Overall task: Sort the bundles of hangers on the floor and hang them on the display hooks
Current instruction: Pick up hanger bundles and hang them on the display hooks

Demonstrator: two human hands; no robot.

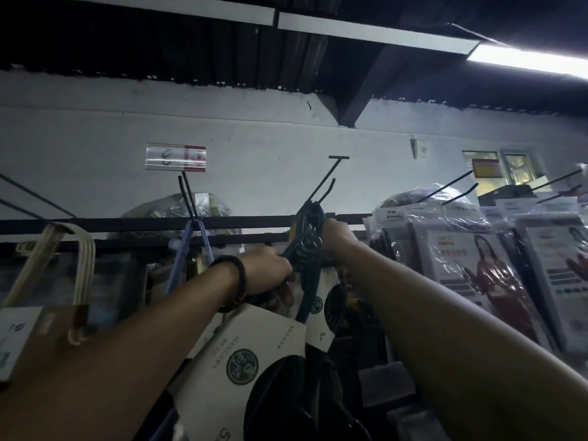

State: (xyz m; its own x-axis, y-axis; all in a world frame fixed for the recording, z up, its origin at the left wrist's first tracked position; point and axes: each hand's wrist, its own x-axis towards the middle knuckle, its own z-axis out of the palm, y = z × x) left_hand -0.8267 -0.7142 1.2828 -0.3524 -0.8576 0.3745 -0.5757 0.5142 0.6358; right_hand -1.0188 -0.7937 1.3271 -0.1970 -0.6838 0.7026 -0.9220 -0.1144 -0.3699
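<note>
Both my arms reach up to a black display hook [329,181] on the rail. A bundle of black hangers [308,237] with a white card sleeve [254,351] hangs from the base of that hook. My left hand [267,270], with a dark bead bracelet on the wrist, grips the hanger necks from the left. My right hand [334,232] holds the hanger hooks from the right, close to the rail. The fingertips of both hands are hidden behind the bundle.
A blue hanger bundle [187,253] hangs on the hook to the left, under a price tag [175,157]. White hangers [79,249] with a card hang at far left. Packaged goods in plastic [477,259] fill the right. The horizontal rail [127,224] spans the view.
</note>
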